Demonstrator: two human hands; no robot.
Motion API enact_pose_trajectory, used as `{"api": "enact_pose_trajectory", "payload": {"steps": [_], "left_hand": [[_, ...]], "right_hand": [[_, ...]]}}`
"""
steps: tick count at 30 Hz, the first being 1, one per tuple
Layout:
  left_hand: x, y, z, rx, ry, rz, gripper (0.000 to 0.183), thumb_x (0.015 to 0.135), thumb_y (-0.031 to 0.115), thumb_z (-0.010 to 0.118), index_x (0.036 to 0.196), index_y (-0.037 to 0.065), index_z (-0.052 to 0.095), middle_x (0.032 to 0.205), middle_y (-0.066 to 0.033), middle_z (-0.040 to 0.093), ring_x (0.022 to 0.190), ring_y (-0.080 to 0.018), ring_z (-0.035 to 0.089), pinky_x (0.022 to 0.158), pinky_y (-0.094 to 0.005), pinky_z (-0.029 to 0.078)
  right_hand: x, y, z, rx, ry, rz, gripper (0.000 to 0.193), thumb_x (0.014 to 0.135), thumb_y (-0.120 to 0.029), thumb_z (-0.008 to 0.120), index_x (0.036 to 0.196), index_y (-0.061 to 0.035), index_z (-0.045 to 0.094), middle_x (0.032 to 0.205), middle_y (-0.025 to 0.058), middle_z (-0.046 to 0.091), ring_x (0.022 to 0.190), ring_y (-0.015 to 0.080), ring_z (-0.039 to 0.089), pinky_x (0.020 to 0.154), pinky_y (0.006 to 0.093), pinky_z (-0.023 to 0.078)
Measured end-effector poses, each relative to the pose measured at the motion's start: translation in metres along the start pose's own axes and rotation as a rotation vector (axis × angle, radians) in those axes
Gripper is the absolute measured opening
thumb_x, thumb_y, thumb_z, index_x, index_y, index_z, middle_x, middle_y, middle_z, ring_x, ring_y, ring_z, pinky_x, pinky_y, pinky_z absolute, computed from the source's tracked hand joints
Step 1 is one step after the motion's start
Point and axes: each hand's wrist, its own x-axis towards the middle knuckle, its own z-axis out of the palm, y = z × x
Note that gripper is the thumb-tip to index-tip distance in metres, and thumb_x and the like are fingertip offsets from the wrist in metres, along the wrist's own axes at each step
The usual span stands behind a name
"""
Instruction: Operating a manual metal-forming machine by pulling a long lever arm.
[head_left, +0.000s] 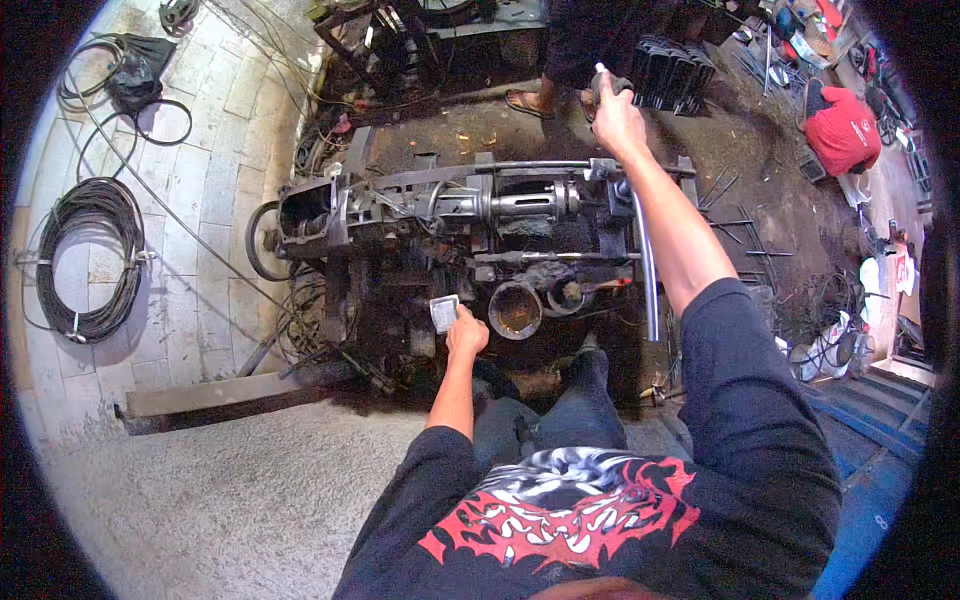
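Two hands: left hand [466, 330] grips grey card [443, 312], right hand [617, 115] lever [603, 80].

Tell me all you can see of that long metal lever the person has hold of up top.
The lever is a long, slim bar of shiny grey metal, slightly curved in this fisheye view. It rises from beside the person's right knee, along the right side of the dark, greasy machine, to a handle at the far end. The right hand is closed round that handle with the arm stretched out. The left hand is apart from it, on a small grey box.
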Motion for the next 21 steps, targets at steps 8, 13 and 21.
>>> {"api": "enact_pose_trajectory", "payload": {"steps": [8, 13, 21], "left_hand": [[-0.013, -0.005, -0.004, 0.043, -0.035, 0.015, 0.059, 0.093, 0.029, 0.052, 0.142, 0.000, 0.039, 0.117, -0.0303, 0.064, 0.111, -0.0443, 0.063, 0.095, -0.0509, 0.049], [-0.013, -0.003, -0.003, 0.054, -0.010, 0.043, 0.048, 0.091, 0.026, 0.053, 0.131, -0.001, 0.047, 0.121, -0.0301, 0.063, 0.116, -0.0436, 0.060, 0.098, -0.0506, 0.048], [-0.011, -0.005, 0.001, 0.056, 0.010, 0.038, 0.053, 0.090, 0.026, 0.053, 0.135, -0.002, 0.044, 0.126, -0.0306, 0.060, 0.119, -0.0439, 0.059, 0.101, -0.0500, 0.046]], "right_hand": [[-0.063, 0.009, -0.020, 0.013, -0.075, 0.033, 0.074, 0.089, -0.004, 0.053, 0.156, -0.0149, 0.025, 0.118, 0.0287, 0.050, 0.099, 0.0419, 0.065, 0.085, 0.0492, 0.055], [-0.098, 0.019, -0.020, -0.026, 0.027, -0.063, 0.071, 0.087, -0.006, 0.057, 0.153, -0.0169, 0.033, 0.120, 0.0260, 0.047, 0.104, 0.0435, 0.059, 0.090, 0.0516, 0.052], [-0.157, 0.027, -0.025, 0.037, 0.038, -0.143, 0.072, 0.082, -0.001, 0.058, 0.150, -0.0124, 0.037, 0.130, 0.0271, 0.041, 0.115, 0.0459, 0.048, 0.095, 0.0512, 0.049]]}}
